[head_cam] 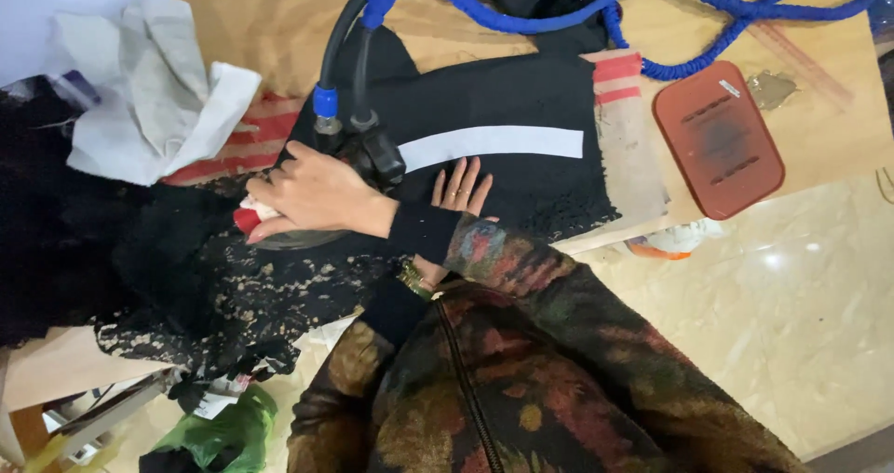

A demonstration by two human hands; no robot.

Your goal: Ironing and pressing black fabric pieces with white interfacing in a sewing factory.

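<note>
right hand (312, 194): crossed over to the left, clenched around the handle of the steam iron (358, 152), fingers wrapped around a red-and-white part
steam iron: sits on the black fabric, near the middle of the worktable (279, 26); black hose (337, 45) and blue coiled hose (521, 17) run from it toward the far edge
left hand (459, 186): released, flat, fingers spread, pressing the black fabric (521, 91) just below the white strip (494, 142); rings on fingers, gold bracelet at wrist
black fabric: laid flat, centre of table
black lace (186, 277): bunched at left, hanging over the near edge
white cloth (158, 91): crumpled, far left corner
red silicone iron rest (717, 138): right side, well apart from both hands
</note>
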